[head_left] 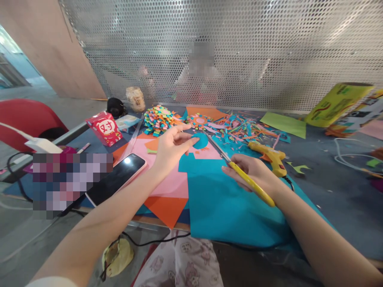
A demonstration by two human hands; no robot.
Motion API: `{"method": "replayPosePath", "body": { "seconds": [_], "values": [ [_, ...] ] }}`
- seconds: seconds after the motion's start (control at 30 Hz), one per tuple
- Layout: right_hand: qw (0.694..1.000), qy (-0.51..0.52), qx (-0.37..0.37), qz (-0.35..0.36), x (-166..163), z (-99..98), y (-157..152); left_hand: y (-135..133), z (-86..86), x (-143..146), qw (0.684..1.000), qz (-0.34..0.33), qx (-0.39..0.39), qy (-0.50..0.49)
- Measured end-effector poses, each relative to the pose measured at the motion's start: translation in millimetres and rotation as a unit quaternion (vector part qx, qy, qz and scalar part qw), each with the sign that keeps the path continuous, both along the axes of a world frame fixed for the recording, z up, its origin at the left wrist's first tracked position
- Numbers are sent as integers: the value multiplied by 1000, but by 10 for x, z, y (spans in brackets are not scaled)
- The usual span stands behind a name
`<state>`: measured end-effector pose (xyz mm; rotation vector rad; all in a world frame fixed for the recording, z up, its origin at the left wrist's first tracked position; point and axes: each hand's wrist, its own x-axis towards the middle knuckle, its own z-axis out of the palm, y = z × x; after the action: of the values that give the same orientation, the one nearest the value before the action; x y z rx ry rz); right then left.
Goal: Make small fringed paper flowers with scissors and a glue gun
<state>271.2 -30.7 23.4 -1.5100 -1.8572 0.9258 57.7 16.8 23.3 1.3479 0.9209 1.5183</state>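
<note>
Between thumb and fingers, my left hand (176,141) pinches a small blue paper circle (201,141) by its left edge. My right hand (247,169) is wrapped round a pair of yellow-handled scissors (251,184). The scissor blades point up and left, their tips close to the circle's right edge; whether they touch it I cannot tell. Below both hands lies a large blue paper sheet (227,207), beside pink sheets (170,185) and an orange sheet (169,207). Just beyond the circle rests a layered paper flower (199,120) with a pink centre.
A yellow glue gun (269,155) lies right of my right hand. Behind are a fringed paper pile (161,119) and shredded paper strips (239,125). A phone (119,177) and a red box (104,128) are at left. A perforated metal panel (239,52) closes off the back.
</note>
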Motion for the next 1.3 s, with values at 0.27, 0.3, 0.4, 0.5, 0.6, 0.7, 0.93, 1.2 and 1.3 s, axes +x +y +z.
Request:
{"method": "replayPosePath", "body": {
  "seconds": [0.27,0.3,0.4,0.5,0.6,0.7,0.93,1.2,1.3],
  "values": [
    [1000,-11,1,-9,25,-65,56,-27,16,16,1000,2,-1,0],
    [1000,-13,-1,-10,31,-75,65,-24,17,16,1000,5,-2,0],
    [1000,-20,1,-8,32,-71,67,-19,20,14,1000,12,-1,1],
    [1000,-22,-1,-12,22,-19,46,-22,22,8,1000,8,0,11],
    [998,-18,-31,-42,38,37,51,-22,16,1,999,-14,-4,40],
    [995,-53,-48,-62,108,41,115,2,-9,-8,998,-11,0,62],
    [985,-158,16,-74,252,-52,296,135,-146,-39,996,25,3,88],
    [971,-149,117,-145,236,-125,387,27,-85,-89,840,-97,84,528],
    [970,-154,117,-148,248,-166,411,-31,-12,-85,794,-90,112,590]
  ]
}}
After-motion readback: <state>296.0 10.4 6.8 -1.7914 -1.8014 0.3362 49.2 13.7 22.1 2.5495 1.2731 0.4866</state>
